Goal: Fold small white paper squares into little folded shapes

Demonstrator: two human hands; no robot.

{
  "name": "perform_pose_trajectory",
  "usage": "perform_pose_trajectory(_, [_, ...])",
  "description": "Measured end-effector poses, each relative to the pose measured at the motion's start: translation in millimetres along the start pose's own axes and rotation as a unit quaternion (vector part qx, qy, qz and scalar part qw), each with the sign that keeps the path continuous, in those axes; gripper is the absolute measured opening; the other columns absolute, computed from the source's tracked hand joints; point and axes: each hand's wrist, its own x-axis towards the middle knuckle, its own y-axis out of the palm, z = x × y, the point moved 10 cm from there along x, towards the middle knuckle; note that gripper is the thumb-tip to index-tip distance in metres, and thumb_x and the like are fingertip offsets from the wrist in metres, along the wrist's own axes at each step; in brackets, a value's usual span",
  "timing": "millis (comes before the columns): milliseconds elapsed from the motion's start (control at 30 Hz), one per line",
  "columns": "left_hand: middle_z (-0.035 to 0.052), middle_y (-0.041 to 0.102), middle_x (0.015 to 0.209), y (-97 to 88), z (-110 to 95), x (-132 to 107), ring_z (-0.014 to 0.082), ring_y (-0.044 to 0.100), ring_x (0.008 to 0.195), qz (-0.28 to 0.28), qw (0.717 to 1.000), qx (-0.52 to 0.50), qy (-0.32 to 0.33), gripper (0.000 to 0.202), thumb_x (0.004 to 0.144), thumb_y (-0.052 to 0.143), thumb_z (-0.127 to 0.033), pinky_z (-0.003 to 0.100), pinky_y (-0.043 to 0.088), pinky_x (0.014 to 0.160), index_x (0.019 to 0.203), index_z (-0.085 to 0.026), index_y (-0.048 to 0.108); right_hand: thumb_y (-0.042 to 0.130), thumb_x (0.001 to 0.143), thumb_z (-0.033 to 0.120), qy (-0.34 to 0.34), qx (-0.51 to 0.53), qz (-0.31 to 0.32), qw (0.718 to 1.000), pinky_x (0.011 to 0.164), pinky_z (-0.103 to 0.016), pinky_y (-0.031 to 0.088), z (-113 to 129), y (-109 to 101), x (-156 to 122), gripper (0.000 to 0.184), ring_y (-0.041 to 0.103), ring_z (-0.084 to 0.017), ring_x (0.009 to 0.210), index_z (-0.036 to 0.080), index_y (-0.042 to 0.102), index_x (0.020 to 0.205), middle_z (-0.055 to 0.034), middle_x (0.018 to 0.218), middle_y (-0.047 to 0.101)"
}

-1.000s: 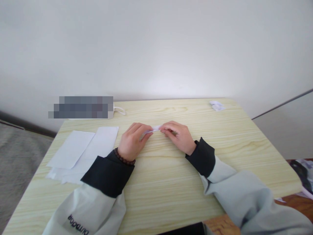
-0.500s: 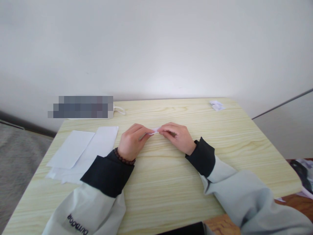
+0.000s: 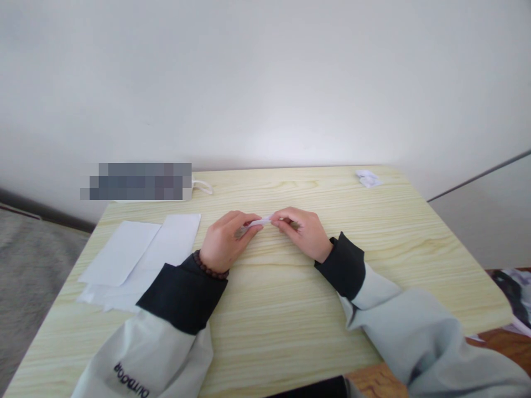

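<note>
Both my hands meet at the middle of a pale wooden table [image 3: 290,309]. Between them is a small folded strip of white paper [image 3: 260,222]. My left hand [image 3: 226,241], with a bead bracelet at the wrist, pinches the strip's left end, fingers curled. My right hand [image 3: 301,232] pinches its right end, fingers closed over it. Most of the strip is hidden by the fingers.
A loose stack of white paper sheets [image 3: 136,257] lies at the table's left. A small crumpled white paper piece [image 3: 367,178] sits at the far right corner. A white cord loop [image 3: 202,186] lies by the wall at the far left.
The hands shifted slightly while working the strip; the strip's visible part shortened and then lengthened a little. Nothing else moved.
</note>
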Motion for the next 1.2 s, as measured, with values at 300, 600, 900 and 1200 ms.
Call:
perform_pose_trajectory(300, [0.0026,0.064,0.074,0.5,-3.9,0.2,0.0135,0.059,0.069,0.008,1.000,-0.007,0.009,0.013,0.084,0.057,-0.027,0.025,0.046,0.065,0.086,-0.016,0.064,0.058,0.085,0.028,0.032,0.019,-0.019,0.999,0.062,-0.022,0.047,-9.2,-1.5,-2.8,0.009,0.062,-0.010,0.061,0.020,0.063,0.086,0.0010,0.075,0.069])
perform_pose_trajectory(600, [0.0027,0.065,0.076,1.5,-3.7,1.6,0.0127,0.059,0.071,0.031,0.998,-0.049,-0.012,0.016,0.085,0.054,-0.027,0.023,0.046,0.067,0.085,-0.016,0.065,0.063,0.082,0.031,0.032,0.035,-0.030,0.998,0.063,-0.021,0.050,-8.7,-3.5,-2.8,0.015,0.065,-0.010,0.062,0.020,0.063,0.093,-0.0002,0.081,0.072])
perform_pose_trajectory(900, [0.0030,0.072,0.084,8.4,7.7,1.0,0.0147,0.062,0.073,0.071,0.980,-0.139,-0.124,0.024,0.081,0.059,-0.036,0.023,0.046,0.065,0.090,-0.016,0.069,0.060,0.084,0.022,-0.084,-0.004,-0.051,0.995,0.061,-0.019,0.049,20.0,-10.6,-5.5,0.006,0.060,-0.008,0.061,0.020,0.066,0.086,0.0009,0.079,0.070])
perform_pose_trajectory(1200, [0.0033,0.071,0.076,15.7,20.2,-1.7,0.0156,0.060,0.069,0.098,0.951,-0.218,-0.197,0.028,0.078,0.060,-0.041,0.025,0.046,0.064,0.080,-0.014,0.070,0.058,0.085,0.015,-0.182,-0.003,-0.052,0.982,0.065,-0.019,0.052,44.1,-11.3,-10.0,0.009,0.065,-0.009,0.071,0.019,0.064,0.090,-0.0032,0.082,0.071])
